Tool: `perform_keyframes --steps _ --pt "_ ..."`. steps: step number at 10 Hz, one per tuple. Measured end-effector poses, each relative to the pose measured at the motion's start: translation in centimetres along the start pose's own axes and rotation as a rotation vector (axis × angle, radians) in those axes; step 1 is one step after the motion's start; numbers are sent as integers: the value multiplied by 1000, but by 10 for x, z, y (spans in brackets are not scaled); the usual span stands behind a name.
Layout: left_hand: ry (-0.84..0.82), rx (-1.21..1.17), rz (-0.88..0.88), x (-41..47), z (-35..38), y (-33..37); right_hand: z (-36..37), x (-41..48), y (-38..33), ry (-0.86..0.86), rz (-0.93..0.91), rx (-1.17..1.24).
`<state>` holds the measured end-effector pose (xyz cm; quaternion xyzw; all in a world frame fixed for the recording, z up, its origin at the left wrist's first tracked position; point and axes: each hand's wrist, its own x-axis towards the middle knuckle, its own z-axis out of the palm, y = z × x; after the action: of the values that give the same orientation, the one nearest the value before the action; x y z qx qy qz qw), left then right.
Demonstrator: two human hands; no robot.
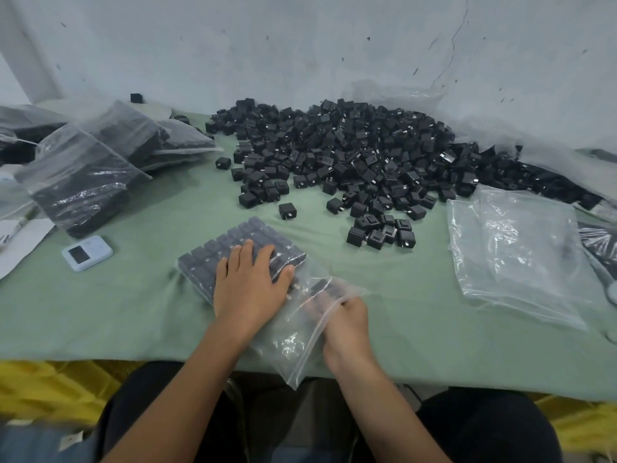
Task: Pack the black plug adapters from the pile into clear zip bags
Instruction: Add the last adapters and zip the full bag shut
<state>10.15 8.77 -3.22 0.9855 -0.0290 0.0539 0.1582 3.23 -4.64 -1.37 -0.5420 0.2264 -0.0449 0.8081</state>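
Observation:
A clear zip bag [293, 342] lies near the table's front edge, its far half filled with neat rows of black plug adapters [233, 238]. My left hand [248, 285] lies flat on top of those packed adapters, fingers spread. My right hand [345, 324] reaches into the bag's open mouth; its fingers are hidden behind the plastic, among a few adapters there. A big pile of loose black adapters [350, 155] covers the far middle of the green cloth.
Filled bags of adapters [86, 175] are stacked at the far left. A stack of empty clear bags [514, 248] lies at the right. A small pale-blue device [87, 252] sits at the left near a sheet of paper [20, 242]. Yellow crates [50, 389] stand below the table edge.

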Motion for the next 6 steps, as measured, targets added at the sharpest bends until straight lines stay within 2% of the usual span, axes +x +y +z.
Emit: perform_keyframes --steps 1,2,3,4,5,6 --pt "-1 5 5 1 0 0 3 2 8 -48 33 -28" --pt "1 2 5 0 1 0 9 12 11 39 49 105" --pt "2 7 6 0 1 -1 11 23 16 63 6 97" --pt "3 6 8 1 2 -1 7 28 23 76 -139 -305" --pt "0 15 12 1 2 -1 4 28 23 4 -279 -493" --pt "-1 18 12 0 1 -1 9 30 22 57 -330 -560"
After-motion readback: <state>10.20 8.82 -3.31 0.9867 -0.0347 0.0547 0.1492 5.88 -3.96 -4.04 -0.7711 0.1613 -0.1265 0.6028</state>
